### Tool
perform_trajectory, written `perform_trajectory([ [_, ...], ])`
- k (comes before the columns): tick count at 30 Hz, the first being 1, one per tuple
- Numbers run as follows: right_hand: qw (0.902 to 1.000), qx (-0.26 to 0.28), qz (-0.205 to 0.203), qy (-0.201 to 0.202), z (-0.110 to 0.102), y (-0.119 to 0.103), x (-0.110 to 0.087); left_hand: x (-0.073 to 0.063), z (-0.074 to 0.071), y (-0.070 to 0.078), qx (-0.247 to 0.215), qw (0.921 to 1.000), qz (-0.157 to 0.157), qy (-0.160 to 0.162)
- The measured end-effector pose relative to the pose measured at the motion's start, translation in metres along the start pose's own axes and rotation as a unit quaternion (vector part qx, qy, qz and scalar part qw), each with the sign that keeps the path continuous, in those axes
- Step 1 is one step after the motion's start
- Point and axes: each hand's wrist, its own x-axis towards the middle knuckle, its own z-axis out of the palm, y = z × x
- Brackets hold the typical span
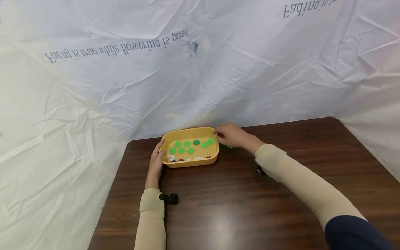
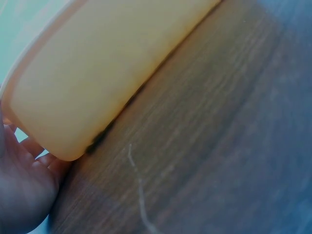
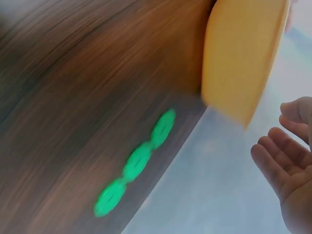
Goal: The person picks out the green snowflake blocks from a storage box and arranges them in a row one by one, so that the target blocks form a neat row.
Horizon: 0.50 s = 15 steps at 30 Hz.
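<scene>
A yellow plastic tray (image 1: pixel 190 164) stands at the table's back edge, its side wall (image 2: pixel 92 73) large in the left wrist view. Green flower-shaped discs (image 1: pixel 182 150), one darker green disc (image 1: pixel 196 142), and white (image 1: pixel 171 158) and purple pieces lie in it. My left hand (image 1: pixel 156 159) grips the tray's left end, its fingers (image 2: pixel 31 146) bent at the rim. At the right rim is my right hand (image 1: pixel 232 134), fingers loosely bent; in the right wrist view nothing shows between them. Three joined green discs (image 3: pixel 138 162) lie on the table right of the tray, mostly hidden by that hand in the head view.
The brown wooden table (image 1: pixel 250 208) runs forward from a white printed cloth (image 1: pixel 200 80) hanging behind it. More cloth hangs at both sides. A black wrist-camera mount (image 1: pixel 170 198) sticks out from the left forearm, another (image 1: pixel 260 170) from the right.
</scene>
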Motion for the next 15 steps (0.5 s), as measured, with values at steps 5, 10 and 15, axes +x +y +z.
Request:
perform_trajectory([
  [5,0.9987,-0.005,-0.019,-0.047,0.021,-0.016,0.028,-0.002,0.000,0.001,0.003,0.9999,-0.015,0.001],
  [10,0.9958,-0.023,-0.001,-0.088,0.043,-0.024,0.048,-0.003,0.001,0.002,-0.001,1.0000,-0.009,0.000],
  [15,0.9934,-0.045,0.016,-0.104,0.061,-0.026,0.053,-0.003,0.001,0.002,-0.003,1.0000,-0.005,0.001],
])
